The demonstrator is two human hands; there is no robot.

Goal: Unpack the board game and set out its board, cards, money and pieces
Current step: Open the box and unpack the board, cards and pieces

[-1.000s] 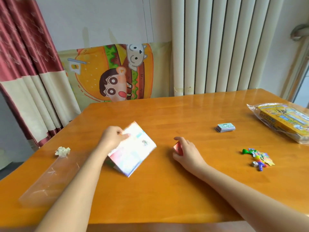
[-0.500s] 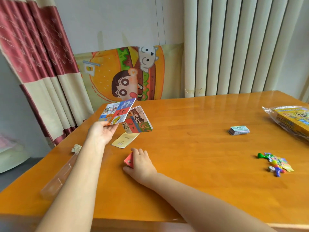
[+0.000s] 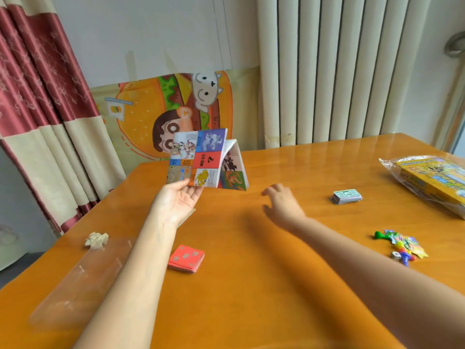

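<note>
Just above the centre of the frame, a folded game board (image 3: 201, 159) is held up off a glossy orange wooden table (image 3: 251, 311), partly opened like a tent, with coloured squares and a red question-mark panel shown on its near face. Its lower left corner is gripped by the left hand (image 3: 176, 205), which is turned palm up with the fingers tucked beneath the board's edge. To the right of the board, the right hand (image 3: 281, 205) is seen blurred above the table, palm down, its fingers loosely spread and nothing held in them. A pale yellow sheet (image 3: 188, 215) is glimpsed on the table under the left hand, mostly hidden. A red stack of cards (image 3: 186, 258) is laid flat at lower centre, just right of the left forearm. A stack of paper money (image 3: 347, 196) is placed at right of centre, well apart from the hands. A small heap of coloured playing pieces (image 3: 400, 246), with a white die among them, is found near the right edge. The yellow game box (image 3: 432, 177), wrapped in a clear bag, is set at the upper right edge. At lower left, a clear plastic wrapper (image 3: 83, 278) and a crumpled scrap of paper (image 3: 97, 240) are left on the table. A cartoon burger poster (image 3: 151, 107), a red and cream curtain (image 3: 37, 96) and a white radiator (image 3: 339, 71) are seen behind.
</note>
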